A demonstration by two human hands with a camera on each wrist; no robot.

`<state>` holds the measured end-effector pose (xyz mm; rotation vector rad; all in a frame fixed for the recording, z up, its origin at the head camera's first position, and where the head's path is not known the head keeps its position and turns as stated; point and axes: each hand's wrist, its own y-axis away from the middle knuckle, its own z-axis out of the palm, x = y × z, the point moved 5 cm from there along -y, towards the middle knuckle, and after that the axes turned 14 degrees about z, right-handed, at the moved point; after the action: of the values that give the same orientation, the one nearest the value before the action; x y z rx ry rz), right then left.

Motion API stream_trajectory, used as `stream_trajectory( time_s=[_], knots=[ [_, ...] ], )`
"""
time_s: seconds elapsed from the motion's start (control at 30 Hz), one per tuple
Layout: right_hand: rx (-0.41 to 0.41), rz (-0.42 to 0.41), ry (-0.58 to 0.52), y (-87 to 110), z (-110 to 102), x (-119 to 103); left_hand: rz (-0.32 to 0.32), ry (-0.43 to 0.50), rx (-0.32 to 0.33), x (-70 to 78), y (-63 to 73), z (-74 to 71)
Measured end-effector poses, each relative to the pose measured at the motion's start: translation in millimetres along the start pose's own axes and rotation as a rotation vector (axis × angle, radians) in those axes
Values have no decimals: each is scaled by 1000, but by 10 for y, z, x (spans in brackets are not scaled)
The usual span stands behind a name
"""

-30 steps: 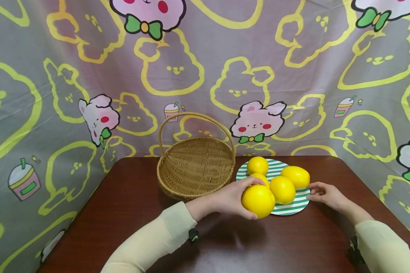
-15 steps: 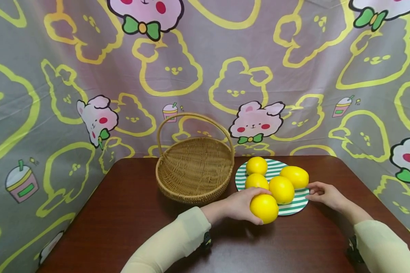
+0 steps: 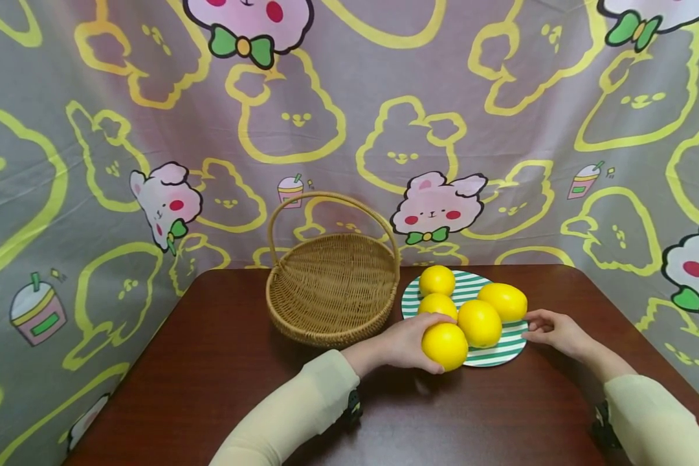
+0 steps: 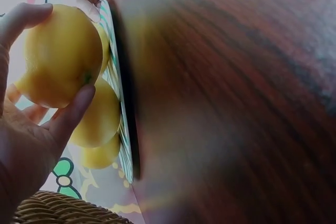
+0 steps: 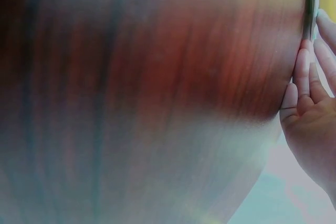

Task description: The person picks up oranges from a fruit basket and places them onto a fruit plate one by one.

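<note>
My left hand (image 3: 402, 341) grips a yellow lemon (image 3: 445, 347) just in front of the plate's near edge. In the left wrist view, the thumb and fingers curl round this lemon (image 4: 63, 56), whose green stem spot shows. Behind it, more lemons (image 3: 480, 323) lie on a round green-and-white striped plate (image 3: 509, 349); the one nearest my left fingers is partly hidden. At the plate's right rim, my right hand (image 3: 559, 334) touches the edge with its fingertips. Its fingers (image 5: 302, 69) look extended and relaxed in the right wrist view.
Left of the plate stands a wicker basket (image 3: 326, 338) with a tall arched handle (image 3: 332, 196). Both sit on a dark reddish wooden table (image 3: 221, 362). A cartoon-printed cloth (image 3: 355, 77) hangs close behind the table and along its sides.
My left hand and the lemon shifted right and toward me, then rose back slightly toward the plate. My right hand has stayed at the plate's rim.
</note>
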<state>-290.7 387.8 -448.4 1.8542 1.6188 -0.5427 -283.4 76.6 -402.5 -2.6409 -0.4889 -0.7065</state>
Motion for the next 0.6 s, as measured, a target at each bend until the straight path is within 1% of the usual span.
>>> stream_trajectory(
  time_s=[0.1, 0.27, 0.33, 0.47, 0.6],
  knots=[
    [4, -5, -3, -6, 0, 8, 5, -47, -2, 8, 2, 3],
    [3, -3, -5, -19, 1, 29, 3, -160, -24, 6, 3, 34],
    [2, -3, -5, -22, 1, 33, 4, -191, -32, -1, -2, 47],
    [-1, 0, -3, -23, -1, 33, 13, -220, -39, -6, -19, 64],
    [-5, 7, 3, -20, -3, 26, 10, -216, -31, -5, -36, 74]
  ],
)
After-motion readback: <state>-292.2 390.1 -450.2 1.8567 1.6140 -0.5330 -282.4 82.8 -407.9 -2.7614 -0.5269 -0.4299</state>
